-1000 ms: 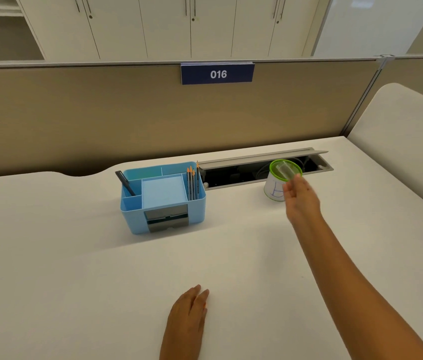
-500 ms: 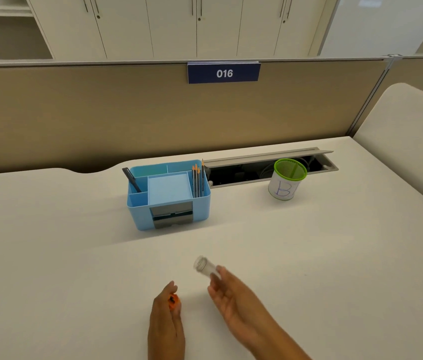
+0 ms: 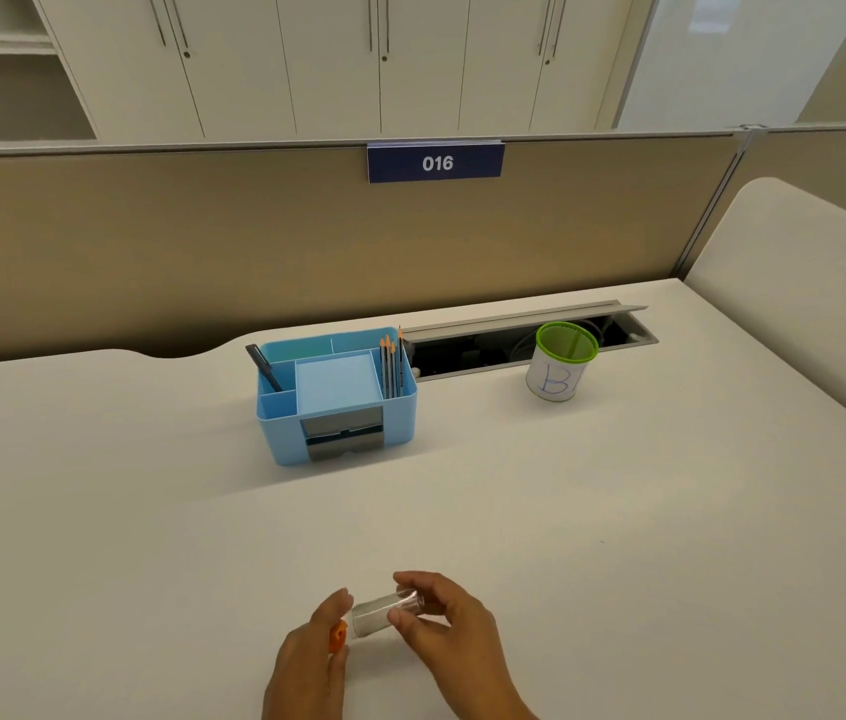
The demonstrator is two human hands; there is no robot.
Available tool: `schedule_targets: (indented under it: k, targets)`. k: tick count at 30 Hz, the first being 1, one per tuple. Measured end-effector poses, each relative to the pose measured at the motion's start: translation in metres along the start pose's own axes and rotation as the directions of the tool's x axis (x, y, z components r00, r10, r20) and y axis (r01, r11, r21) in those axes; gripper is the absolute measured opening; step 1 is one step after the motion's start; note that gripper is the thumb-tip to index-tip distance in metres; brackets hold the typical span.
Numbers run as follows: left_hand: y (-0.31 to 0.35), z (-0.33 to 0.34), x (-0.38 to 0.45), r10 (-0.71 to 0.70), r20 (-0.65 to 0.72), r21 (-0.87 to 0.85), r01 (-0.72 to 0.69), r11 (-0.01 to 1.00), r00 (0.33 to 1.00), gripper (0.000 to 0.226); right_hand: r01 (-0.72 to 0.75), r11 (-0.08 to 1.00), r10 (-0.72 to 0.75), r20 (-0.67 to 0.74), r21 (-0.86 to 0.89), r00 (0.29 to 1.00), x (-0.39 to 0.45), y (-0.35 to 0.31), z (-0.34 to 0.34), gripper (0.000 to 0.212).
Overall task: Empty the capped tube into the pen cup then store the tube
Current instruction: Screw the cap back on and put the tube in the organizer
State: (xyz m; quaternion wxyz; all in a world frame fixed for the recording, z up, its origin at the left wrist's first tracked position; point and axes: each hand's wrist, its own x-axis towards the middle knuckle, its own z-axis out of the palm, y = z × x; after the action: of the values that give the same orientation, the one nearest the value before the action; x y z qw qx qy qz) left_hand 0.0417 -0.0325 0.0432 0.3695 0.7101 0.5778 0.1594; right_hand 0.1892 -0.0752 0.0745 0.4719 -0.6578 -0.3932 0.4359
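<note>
A clear plastic tube (image 3: 378, 614) lies sideways just above the white desk (image 3: 618, 537) near its front edge, gripped by the fingers of my right hand (image 3: 449, 634). My left hand (image 3: 314, 652) pinches an orange cap (image 3: 338, 635) right at the tube's left, open end. The pen cup (image 3: 563, 362), green-rimmed with a white label marked "B", stands upright at the back right, far from both hands. What lies inside it is hidden.
A blue desk organiser (image 3: 337, 394) holding pencils, a dark pen and a note pad sits at the back centre. Behind it an open cable trough (image 3: 514, 345) runs along the desk. A beige partition (image 3: 254, 241) closes the back.
My right hand has come back from the pen cup to the desk's front with the tube. My left hand has picked up the orange cap and brought it to the tube's mouth.
</note>
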Motion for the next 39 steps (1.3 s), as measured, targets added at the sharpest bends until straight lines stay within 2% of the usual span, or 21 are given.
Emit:
schedule_targets:
  k: [3,10,17,26,34,39]
  targets:
    - [0.011,-0.005,-0.001,-0.042,0.103,0.098,0.032,0.995,0.994,0.051,0.059,0.998,-0.058,0.025,-0.035,0.998,-0.004,0.002,0.003,0.037]
    - [0.015,-0.013,-0.003,-0.073,0.213,0.239,0.020,0.971,0.974,0.058,0.132,0.975,-0.119,0.081,-0.180,0.990,-0.005,0.007,0.008,0.045]
    - [0.024,-0.012,0.004,-0.110,0.310,0.340,-0.001,0.941,0.944,0.076,0.199,0.957,-0.188,0.069,-0.212,0.980,-0.007,0.006,0.008,0.047]
    - [0.025,-0.009,0.003,-0.082,0.253,0.317,-0.003,0.948,0.964,0.077,0.225,0.943,-0.209,0.090,-0.245,0.974,-0.009,0.004,-0.001,0.040]
    - [0.028,-0.009,-0.002,-0.007,0.145,0.262,-0.032,0.965,0.989,0.071,0.180,0.951,-0.163,0.086,-0.251,0.983,-0.013,0.007,-0.003,0.026]
    - [0.025,-0.015,-0.006,0.081,0.061,0.213,-0.092,0.973,0.995,0.068,0.189,0.952,-0.175,0.078,-0.242,0.982,-0.013,0.001,-0.005,0.034]
